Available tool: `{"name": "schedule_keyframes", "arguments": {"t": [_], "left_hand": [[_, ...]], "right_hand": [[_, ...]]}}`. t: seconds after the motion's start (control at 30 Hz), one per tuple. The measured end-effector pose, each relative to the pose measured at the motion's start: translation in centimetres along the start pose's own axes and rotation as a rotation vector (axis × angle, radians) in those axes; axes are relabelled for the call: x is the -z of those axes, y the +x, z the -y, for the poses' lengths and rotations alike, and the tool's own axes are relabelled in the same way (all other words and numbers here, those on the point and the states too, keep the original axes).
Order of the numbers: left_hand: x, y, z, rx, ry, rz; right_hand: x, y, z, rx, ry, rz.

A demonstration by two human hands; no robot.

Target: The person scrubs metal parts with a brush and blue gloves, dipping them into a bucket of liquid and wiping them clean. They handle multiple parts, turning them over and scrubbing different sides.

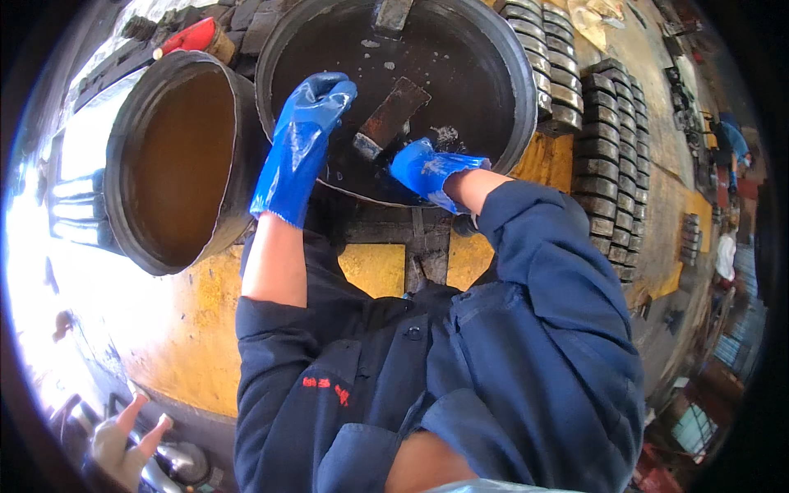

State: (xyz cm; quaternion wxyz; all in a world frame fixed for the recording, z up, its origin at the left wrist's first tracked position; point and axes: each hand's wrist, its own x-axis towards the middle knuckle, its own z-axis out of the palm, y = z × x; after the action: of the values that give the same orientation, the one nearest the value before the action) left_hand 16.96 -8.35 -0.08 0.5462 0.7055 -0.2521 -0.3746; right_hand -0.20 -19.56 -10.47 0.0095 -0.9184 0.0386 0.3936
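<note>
A wide, round metal tub point(527, 82) of dark liquid stands in front of me. In it, a brownish rectangular block point(396, 111) shows tilted at the liquid's surface, its near end wet and shiny. My left hand point(316, 107), in a blue rubber glove, is over the tub's left side, apart from the block. Its fingers are curled closed, and their inner side is hidden. My right hand point(427, 168), in the same kind of glove, reaches low over the near rim, close to the block's near end. Its fingertips are hidden at the dark liquid.
A second tub point(115, 189) with brown liquid stands to the left. Dark metal pieces are stacked in rows point(596, 148) on the right. A grey block point(393, 15) rests at the far rim. Beyond the left tub lies a red object point(187, 38). Another person point(734, 144) is far right.
</note>
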Motion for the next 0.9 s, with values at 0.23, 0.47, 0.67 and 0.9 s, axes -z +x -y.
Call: {"name": "schedule_keyframes", "arguments": {"t": [0.23,0.47,0.67,0.9], "left_hand": [[-0.8,0.0,0.0,-0.068,0.085,0.009],[-0.2,0.2,0.2,-0.056,0.065,-0.014],[-0.9,0.1,0.3,-0.059,0.093,0.039],[-4.1,0.6,1.6,0.058,0.057,0.310]], "right_hand": [[-1.5,-1.1,-1.1,-0.103,0.213,0.046],[-3.7,-0.1,-1.6,-0.222,0.579,0.012],[-4.4,0.1,-5.9,0.219,0.212,-0.328],[0.9,-9.5,-12.2,-0.018,0.811,-0.596]]}}
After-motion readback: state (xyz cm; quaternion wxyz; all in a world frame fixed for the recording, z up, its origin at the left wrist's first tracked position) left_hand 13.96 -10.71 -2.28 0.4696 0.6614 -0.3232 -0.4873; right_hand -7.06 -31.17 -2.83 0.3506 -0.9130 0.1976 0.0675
